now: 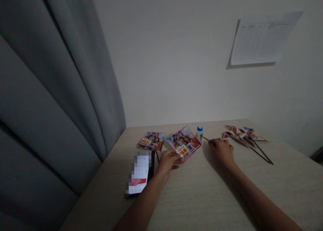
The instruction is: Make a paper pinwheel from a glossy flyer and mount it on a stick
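My left hand (169, 162) is closed on the lower left corner of a colourful printed paper square (185, 142), tilted up off the table. My right hand (222, 151) rests to its right, closed around a thin pointed tool (206, 138) whose tip points left; its kind is hidden by the fingers. Close to that tip stands a small white bottle with a blue cap (199, 133). More printed paper squares (151, 141) lie at the left, behind my left hand.
Two paper pinwheels (243, 135) on dark sticks lie at the right of the wooden table (202, 197). A phone (140, 174) with a lit screen is beside my left forearm. A grey curtain (75, 73) hangs at the left. A printed sheet (258, 41) is on the wall.
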